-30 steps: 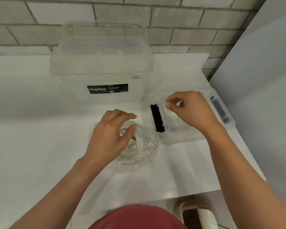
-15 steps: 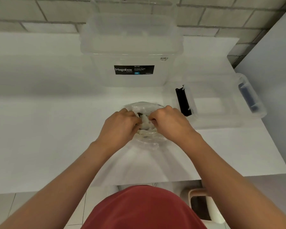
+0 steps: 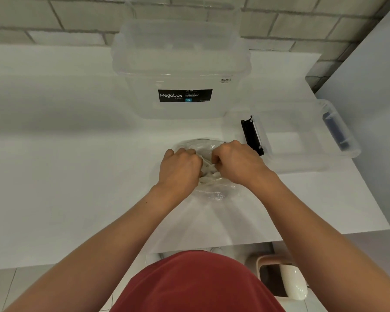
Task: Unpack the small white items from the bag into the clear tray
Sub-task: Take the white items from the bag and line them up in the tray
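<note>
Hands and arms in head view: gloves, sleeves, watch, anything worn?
Nothing worn that shows. Left hand and right hand are bare, no gloves; no rings visible on the parts that show. Both forearms are bare from wrist to frame edge: no sleeves, watch or bands. The only clothing in view is a red garment on the torso at the bottom of the frame.

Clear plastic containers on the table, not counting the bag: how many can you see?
2. The large Megabox storage box stands at the back against the wall; the clear tray with dark end handles sits to the right of the hands. None seems hidden.
</note>
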Tool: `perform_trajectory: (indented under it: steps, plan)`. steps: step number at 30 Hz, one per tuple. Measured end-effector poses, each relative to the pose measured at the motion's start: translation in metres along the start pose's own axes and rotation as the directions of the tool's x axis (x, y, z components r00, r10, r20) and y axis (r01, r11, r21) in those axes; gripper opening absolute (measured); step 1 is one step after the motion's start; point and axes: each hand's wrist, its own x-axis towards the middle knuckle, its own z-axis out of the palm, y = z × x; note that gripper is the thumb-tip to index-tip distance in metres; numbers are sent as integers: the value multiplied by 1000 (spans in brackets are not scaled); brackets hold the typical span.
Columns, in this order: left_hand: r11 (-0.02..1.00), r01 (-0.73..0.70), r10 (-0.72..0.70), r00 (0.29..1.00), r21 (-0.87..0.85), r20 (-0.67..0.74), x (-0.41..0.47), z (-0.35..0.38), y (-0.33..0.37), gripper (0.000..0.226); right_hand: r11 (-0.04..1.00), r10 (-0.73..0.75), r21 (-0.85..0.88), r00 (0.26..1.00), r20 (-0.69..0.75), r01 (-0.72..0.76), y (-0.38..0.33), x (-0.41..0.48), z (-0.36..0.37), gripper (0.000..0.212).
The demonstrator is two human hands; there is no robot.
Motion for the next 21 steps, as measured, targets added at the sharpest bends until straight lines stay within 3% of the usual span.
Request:
perform_trajectory:
  steps: [8, 14, 18, 21]
  plan:
    - [968, 50, -62, 997, -246, -39, -3, -17, -9, 4, 948, 72, 315, 995, -65, -48, 11, -11, -15, 21]
    - [937, 102, -113, 994, -334, -12, -3, -34, -21, 16, 940, 63, 339, 993, -96, -27, 10, -13, -12, 14]
    - [938, 58, -78, 996, -341, -47, -4, -41, -23, 24, 941, 59, 337, 963, -265, 35, 5, -17, -15, 16]
    - [922, 61, -85, 995, -382, -47, -2, -45, -25, 19, 943, 69, 333, 968, -242, 16, 8, -22, -18, 16]
